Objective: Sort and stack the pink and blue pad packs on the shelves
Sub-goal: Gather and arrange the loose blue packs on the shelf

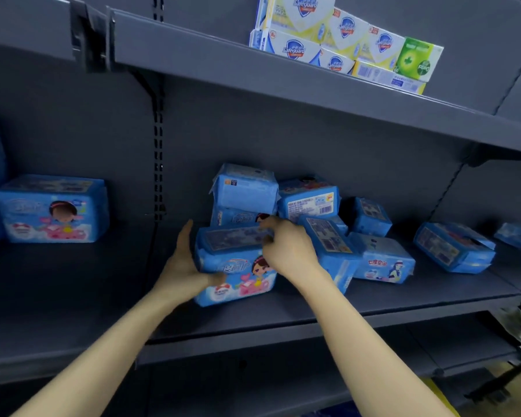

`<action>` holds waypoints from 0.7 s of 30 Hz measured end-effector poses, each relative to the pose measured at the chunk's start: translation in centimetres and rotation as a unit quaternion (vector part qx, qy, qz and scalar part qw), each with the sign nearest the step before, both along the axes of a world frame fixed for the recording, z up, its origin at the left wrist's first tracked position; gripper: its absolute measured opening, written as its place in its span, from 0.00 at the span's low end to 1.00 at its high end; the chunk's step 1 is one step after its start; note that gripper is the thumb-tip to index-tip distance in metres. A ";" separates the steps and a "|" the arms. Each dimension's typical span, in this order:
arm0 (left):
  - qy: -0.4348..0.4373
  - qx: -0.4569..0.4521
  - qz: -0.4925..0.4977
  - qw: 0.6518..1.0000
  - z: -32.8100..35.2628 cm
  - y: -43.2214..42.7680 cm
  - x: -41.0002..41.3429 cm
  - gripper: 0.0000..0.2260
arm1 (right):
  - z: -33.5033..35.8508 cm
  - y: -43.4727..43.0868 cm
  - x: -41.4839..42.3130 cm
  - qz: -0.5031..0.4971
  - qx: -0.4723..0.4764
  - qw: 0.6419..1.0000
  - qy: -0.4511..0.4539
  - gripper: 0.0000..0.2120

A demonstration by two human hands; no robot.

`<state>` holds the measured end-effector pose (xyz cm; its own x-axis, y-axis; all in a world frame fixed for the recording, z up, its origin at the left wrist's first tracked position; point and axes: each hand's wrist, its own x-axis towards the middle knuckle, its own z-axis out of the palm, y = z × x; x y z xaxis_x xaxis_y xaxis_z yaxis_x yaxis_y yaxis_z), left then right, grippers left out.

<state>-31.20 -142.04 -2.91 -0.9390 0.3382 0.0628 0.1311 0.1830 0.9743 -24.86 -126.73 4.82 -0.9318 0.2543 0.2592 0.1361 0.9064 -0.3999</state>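
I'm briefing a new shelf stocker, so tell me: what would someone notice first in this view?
Most striking are the left hand and right hand holding a blue pad pack at the front of the middle shelf. Behind it and to its right lies a jumble of blue packs. On the shelf above, at upper right, sit white and yellow soap boxes.

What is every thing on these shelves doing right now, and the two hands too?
left hand: holds the front pack's left side
right hand: grips its top
front pack: upright, held by both hands
pile of packs: jumbled, some tilted
lone pack: upright, off to the left
soap boxes: loosely stacked up top
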 end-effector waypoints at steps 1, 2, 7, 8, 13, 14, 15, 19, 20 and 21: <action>-0.006 0.006 -0.013 1.000 0.1 -0.7 -0.5 0.51 | -0.1 0.2 -0.1 0.016 -0.006 1.000 0.007 0.16; -0.012 0.011 -0.020 1.000 0.2 -1.4 -0.9 0.50 | -0.2 0.4 -0.3 0.034 -0.011 0.999 0.003 0.17; 0.010 0.032 0.011 0.999 -0.5 -3.2 -0.9 0.37 | -1.7 0.6 -1.5 0.116 0.038 0.986 -0.116 0.22; 0.011 0.027 0.014 0.999 -0.7 -3.1 -0.6 0.36 | -2.1 0.5 -1.5 0.124 0.053 0.981 -0.137 0.24; 0.028 -0.021 0.011 0.999 -1.7 -2.7 0.2 0.37 | -3.7 -0.4 -1.2 0.124 0.111 0.983 -0.083 0.30; 0.027 -0.031 0.013 0.999 -1.8 -2.6 0.3 0.36 | -3.9 -0.4 -1.1 0.128 0.114 0.983 -0.061 0.30; 0.024 -0.039 0.021 0.999 -1.9 -2.3 0.3 0.35 | -4.1 -0.4 -1.1 0.136 0.111 0.984 -0.038 0.29; 0.037 -0.063 0.066 0.995 -1.9 -1.3 0.8 0.31 | -4.7 -0.5 -1.2 0.146 0.078 0.986 0.029 0.26; 0.042 -0.069 0.074 0.994 -1.8 -1.2 0.9 0.30 | -4.8 -0.6 -1.3 0.143 0.072 0.986 0.037 0.26; 0.046 -0.075 0.079 0.993 -1.8 -1.2 1.0 0.30 | -4.9 -0.6 -1.3 0.140 0.068 0.987 0.045 0.25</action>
<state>-30.19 -143.20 -4.70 -0.9737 0.1987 0.1112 0.1766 0.3510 0.9196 -26.21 -127.37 -0.06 -0.9323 -0.0534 0.3578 -0.1580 0.9498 -0.2701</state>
